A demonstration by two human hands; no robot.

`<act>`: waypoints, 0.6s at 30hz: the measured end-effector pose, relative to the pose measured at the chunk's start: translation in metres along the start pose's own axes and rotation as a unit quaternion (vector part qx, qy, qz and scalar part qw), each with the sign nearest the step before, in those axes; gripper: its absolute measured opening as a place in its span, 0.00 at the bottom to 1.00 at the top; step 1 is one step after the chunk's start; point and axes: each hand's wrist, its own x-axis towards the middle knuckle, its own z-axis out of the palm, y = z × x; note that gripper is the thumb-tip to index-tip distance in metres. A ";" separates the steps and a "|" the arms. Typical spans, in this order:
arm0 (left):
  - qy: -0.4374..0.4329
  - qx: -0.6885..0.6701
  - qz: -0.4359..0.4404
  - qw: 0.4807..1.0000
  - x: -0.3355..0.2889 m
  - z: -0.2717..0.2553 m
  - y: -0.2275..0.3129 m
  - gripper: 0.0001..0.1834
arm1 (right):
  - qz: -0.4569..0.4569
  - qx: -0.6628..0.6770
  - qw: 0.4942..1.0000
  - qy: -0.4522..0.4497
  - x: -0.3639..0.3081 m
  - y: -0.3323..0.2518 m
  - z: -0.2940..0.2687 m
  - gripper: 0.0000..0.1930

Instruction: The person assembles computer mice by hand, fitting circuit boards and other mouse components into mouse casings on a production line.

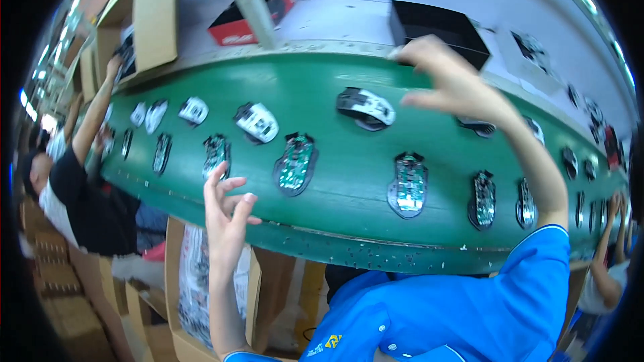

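Observation:
My left hand (228, 211) hovers over the near edge of the green conveyor belt (335, 211), its fingers apart and nothing in them. Close beyond it lie two open mouse bases with green circuit boards, one (216, 154) partly behind my fingertips and another (296, 164) to their right. My right hand (446, 77) is stretched across the belt's far side, blurred, with the thumb well apart from the fingers. Below and left of that thumb rests a white and black mouse shell (365, 107). A further mouse base (408, 184) lies nearer me, circuit board facing up.
White mouse shells (256, 122) line the belt's far side; bases with boards (483, 200) line the near side. Behind the belt stand a black box (439, 30) and a red-black box (251, 17). Co-workers (87, 194) are at both ends. A carton (176, 275) stands below left.

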 end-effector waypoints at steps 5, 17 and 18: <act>0.058 0.252 0.150 0.954 0.093 -0.001 -0.056 0.38 | 0.228 -0.348 0.783 0.463 -0.196 0.032 -0.170 0.15; 0.023 0.604 -0.031 0.796 0.143 0.057 -0.027 0.54 | 0.886 -0.104 0.197 0.407 -0.784 -0.220 0.023 0.22; 0.031 0.610 -0.025 0.791 0.153 0.037 -0.037 0.54 | 0.886 -0.078 0.237 0.390 -0.761 -0.218 0.053 0.32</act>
